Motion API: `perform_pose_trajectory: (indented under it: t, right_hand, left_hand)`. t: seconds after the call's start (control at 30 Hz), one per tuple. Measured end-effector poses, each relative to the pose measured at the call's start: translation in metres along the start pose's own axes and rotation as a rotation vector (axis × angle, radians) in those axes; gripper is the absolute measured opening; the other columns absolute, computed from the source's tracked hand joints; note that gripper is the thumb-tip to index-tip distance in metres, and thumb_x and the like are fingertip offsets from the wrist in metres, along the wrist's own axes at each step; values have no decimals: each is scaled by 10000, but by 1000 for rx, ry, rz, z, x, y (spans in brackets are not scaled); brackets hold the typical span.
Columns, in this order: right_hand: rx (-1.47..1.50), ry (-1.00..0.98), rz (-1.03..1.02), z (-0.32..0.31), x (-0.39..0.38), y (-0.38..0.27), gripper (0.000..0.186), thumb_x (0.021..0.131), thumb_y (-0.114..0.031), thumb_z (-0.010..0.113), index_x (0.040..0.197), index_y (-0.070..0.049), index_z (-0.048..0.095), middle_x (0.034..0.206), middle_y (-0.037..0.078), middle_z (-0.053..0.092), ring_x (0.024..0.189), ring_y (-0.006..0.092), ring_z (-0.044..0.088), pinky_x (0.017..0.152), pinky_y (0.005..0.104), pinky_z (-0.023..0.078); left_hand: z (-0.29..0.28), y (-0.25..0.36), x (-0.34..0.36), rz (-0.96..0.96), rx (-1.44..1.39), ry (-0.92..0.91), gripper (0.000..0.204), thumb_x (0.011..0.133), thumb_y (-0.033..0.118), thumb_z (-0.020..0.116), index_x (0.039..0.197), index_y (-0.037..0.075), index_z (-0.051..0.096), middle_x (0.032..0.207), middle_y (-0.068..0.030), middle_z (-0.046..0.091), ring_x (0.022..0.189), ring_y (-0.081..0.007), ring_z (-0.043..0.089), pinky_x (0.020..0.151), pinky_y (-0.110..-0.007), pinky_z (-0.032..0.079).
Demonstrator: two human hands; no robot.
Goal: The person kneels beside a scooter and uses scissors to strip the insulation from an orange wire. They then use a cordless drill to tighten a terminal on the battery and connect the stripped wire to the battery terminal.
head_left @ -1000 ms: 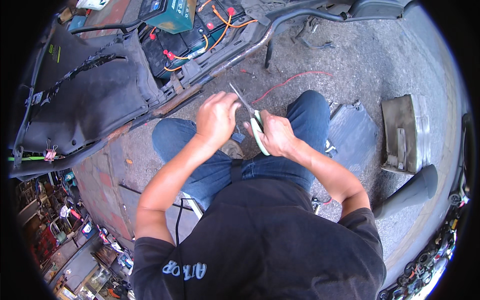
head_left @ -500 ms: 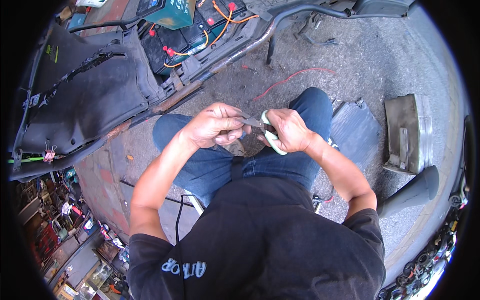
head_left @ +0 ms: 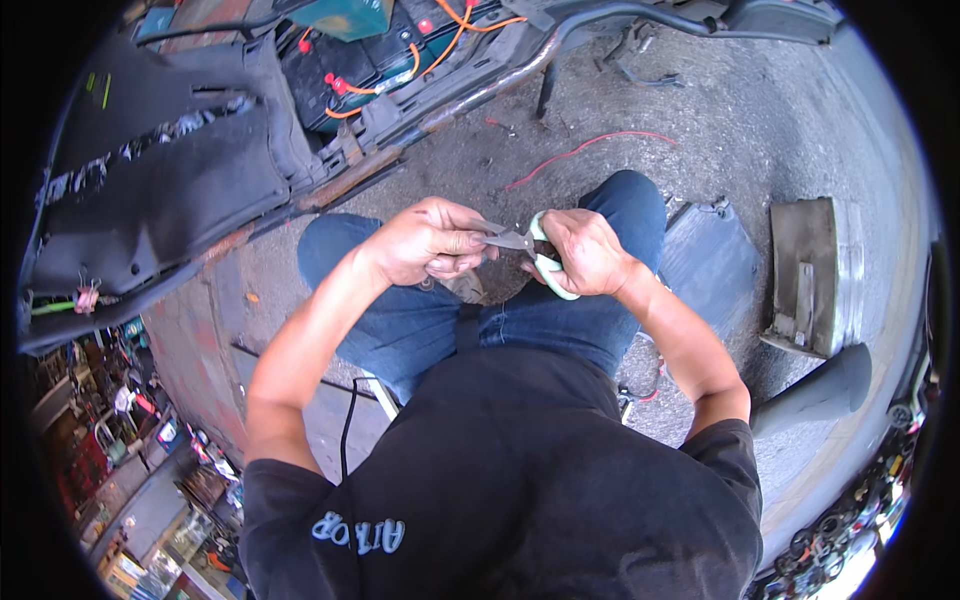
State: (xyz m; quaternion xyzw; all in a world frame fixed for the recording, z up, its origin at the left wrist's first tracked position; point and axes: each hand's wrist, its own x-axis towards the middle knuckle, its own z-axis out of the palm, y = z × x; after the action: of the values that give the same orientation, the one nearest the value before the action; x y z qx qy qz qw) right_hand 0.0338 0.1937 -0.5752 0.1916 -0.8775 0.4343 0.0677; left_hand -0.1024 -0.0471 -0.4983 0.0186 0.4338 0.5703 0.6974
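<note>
My right hand (head_left: 588, 250) grips a pair of scissors (head_left: 515, 240) with pale green handles, fingers wrapped round the loops. The grey blades point left and stand slightly apart, their tips at the fingers of my left hand (head_left: 430, 242). That hand is closed in a pinch by the blades. What it holds is too small and too hidden to make out. Both hands are above my lap, between my knees in blue jeans (head_left: 400, 330).
A thin red wire (head_left: 590, 146) lies on the ground ahead. Dark batteries (head_left: 370, 75) with orange cables sit in a vehicle frame at the upper left. On the right are a flat dark panel (head_left: 712, 255), a worn metal box-shaped part (head_left: 795, 270) and a grey tube (head_left: 815, 390).
The scissor blades look a little wider apart, and the right hand has shifted slightly. The left hand keeps its pinch near the tips. The whole view has tilted a little.
</note>
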Motion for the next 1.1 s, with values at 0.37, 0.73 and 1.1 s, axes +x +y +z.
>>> perform_pose_trajectory:
  t: [0.37,0.73,1.1]
  right_hand:
    - [71,-232,593,22,6,-31,502,998,-463,596,903,30,568,755,264,661,785,456,683,706,501,542]
    - [142,-123,95,7,-9,-7,359,898,-301,749,818,-40,517,693,179,584,668,427,615,597,468,487]
    - [281,-269,605,3,4,-50,463,961,-449,662,859,3,650,742,224,676,747,411,697,680,471,534]
  left_hand:
    - [9,-28,30,816,1491,885,121,902,74,693,978,-16,723,829,-171,679,760,-337,687,680,-411,532]
    - [-3,-10,-5,-46,-57,-3,234,1028,111,590,1061,-101,685,689,-48,600,508,-53,440,460,-208,326]
    - [20,-21,12,454,790,549,134,958,86,689,1019,-22,739,862,-56,745,822,-46,608,707,-266,500]
